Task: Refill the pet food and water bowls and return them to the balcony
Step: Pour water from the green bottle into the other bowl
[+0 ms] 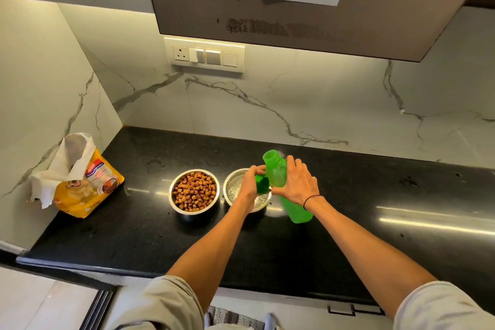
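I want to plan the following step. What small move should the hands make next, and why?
Probably screw the cap back on: the left hand holds it beside the open bottle in the right hand, and both bowls look filled.

Polished black stone countertop (pixel 348 236). On it: torn yellow dog-food bag (pixel 80 185) far left; round steel bowl of brown kibble (pixel 194 191); beside it, second steel bowl (pixel 235 187).

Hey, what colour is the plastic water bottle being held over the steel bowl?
Bright translucent green plastic water bottle, clearest in the head view.
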